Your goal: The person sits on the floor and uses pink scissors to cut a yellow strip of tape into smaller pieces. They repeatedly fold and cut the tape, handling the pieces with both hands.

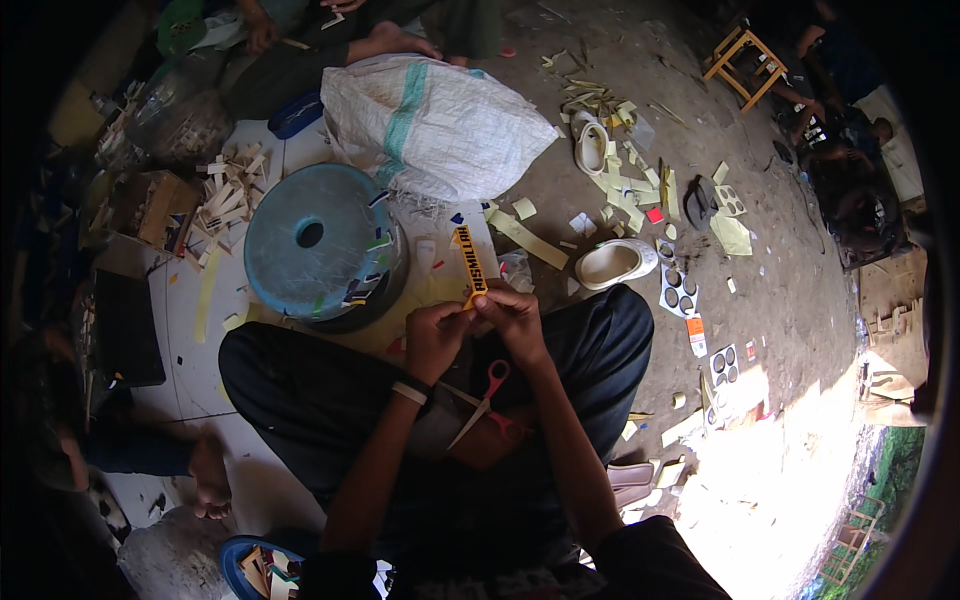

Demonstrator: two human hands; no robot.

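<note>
In front of my crossed legs, both hands meet at a small yellow strip with black lettering [469, 258], which points away from me. My right hand [511, 318] pinches its near end between thumb and fingers. Against that same end, my left hand [436, 338] is closed, its fingertips partly hidden. A pair of scissors with red-orange handles [497, 372] lies on my lap below my hands, blades spread apart.
At the left stands a round blue drum-like stool [290, 240] with sticker scraps on it. A white woven sack [450, 125] lies ahead. Pale shoes [612, 264] and paper offcuts cover the floor at right. Wood pieces [230, 205] are heaped at left; other people sit nearby.
</note>
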